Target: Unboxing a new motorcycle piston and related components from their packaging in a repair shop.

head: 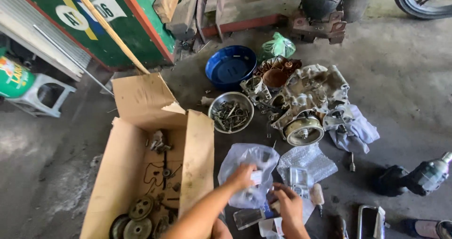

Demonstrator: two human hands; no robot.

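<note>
My left hand (243, 176) rests on a clear plastic bag (247, 166) lying on the concrete floor and grips a small white part at its edge. My right hand (287, 206) is just below and to the right, fingers curled on the bag's lower edge and on packaging beneath it. A metal part on bubble wrap (307, 162) lies right of the bag. An open cardboard box (155, 168) with gears and small parts stands to the left.
An engine case (308, 102) sits beyond the bag beside a grey rag (355, 130), a metal bowl of bolts (230, 112) and a blue basin (230, 67). A power tool (419, 178) lies at right. A green board and a plastic stool (44, 95) stand at left.
</note>
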